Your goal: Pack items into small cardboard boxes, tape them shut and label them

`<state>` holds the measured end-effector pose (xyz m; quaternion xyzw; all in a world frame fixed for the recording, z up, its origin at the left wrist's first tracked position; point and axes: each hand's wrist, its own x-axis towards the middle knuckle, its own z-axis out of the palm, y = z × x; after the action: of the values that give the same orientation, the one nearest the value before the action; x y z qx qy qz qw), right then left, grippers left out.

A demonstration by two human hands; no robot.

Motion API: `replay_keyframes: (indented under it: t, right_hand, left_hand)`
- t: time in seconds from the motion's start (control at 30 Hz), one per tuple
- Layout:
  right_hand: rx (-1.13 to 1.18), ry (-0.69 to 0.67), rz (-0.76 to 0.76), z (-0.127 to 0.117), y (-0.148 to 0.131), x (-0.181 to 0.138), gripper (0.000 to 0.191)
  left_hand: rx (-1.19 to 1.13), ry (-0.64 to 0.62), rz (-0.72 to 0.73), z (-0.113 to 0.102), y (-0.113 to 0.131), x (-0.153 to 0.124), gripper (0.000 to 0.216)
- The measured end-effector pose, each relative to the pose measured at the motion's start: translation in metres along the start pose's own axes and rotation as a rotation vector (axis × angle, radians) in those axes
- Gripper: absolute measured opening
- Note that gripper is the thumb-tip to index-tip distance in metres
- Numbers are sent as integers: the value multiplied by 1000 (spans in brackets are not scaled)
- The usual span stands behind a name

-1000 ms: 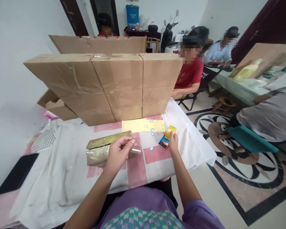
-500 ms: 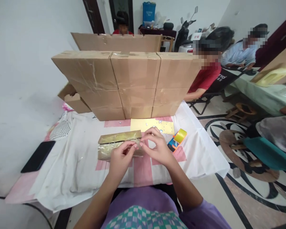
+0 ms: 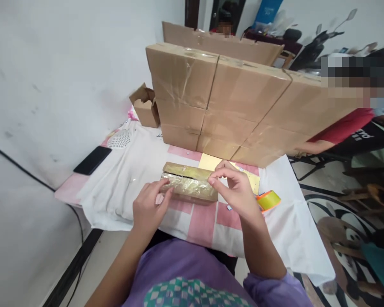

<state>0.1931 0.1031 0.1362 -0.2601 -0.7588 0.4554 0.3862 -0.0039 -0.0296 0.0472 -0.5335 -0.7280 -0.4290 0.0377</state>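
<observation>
Gold box (image 3: 189, 186) looks mostly film-wrapped; I see left hand (image 3: 149, 209) fingers pinching its left end, right hand (image 3: 238, 192) fingers pinching its right; ends seemingly unsealed.

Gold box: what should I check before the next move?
1. The gold box lies flat on the cloth: ok.
2. The left hand holds its left end: ok.
3. The right hand pinches at its right top edge; what it pinches: cannot tell.
4. The tape roll lies beside the right hand, untouched: ok.
5. Clear film smooth on the box: not ok, wrinkled.
</observation>
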Motion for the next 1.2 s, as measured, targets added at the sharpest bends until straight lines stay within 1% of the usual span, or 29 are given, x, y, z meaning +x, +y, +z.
replay_keyframes:
  t: [0.07,0.13,0.2,0.27,0.33,0.4,0.5,0.63,0.77,0.8,0.83,0.93,0.97,1.07,1.13,1.2]
  right_hand:
    - [117,-106,98,0,-4,9,18]
    - [192,-195,182,5,-2,19,23]
    - [209,-233,232,15,9,29,24]
    - [141,-219,252,28,30,38,24]
    - [20,-162,272,39,56,44,23]
    - [-87,-102,295,46,79,46,22]
    - [-152,-76,324,50,99,44,20]
    - [-292,-82,335,48,99,39,17]
    - [-530,-150,326,47,95,38,12]
    - [-600,-148,317,46,95,38,12]
    - [-671,-127,310,45,96,38,19]
    - [-840,-2,312,41,103,37,53]
    - [-862,22,315,39,106,36,58]
    - [-817,31,316,36,115,33,50]
    - [-736,54,345,32,121,27,44]
    - [-601,55,396,24,126,17,43]
  left_hand:
    - [111,-66,88,5,-9,2,37]
    - [208,-168,104,12,-14,3,49]
    - [263,-249,86,18,-17,3,55]
    - [277,-278,65,22,-17,4,56]
    - [264,-274,64,22,-17,3,55]
    - [241,-270,113,21,-17,3,52]
    - [237,-278,215,21,-16,1,47]
    - [284,-267,280,28,-14,-4,38]
    - [335,-240,349,33,-16,-9,35]
    - [338,-243,366,34,-17,-10,34]
    - [332,-246,382,35,-19,-11,33]
    - [274,-236,420,36,-23,-14,34]
    - [249,-221,426,36,-24,-15,36]
    - [210,-183,428,37,-25,-19,42]
    - [204,-181,429,37,-24,-20,43]
    - [190,-199,425,36,-23,-20,41]
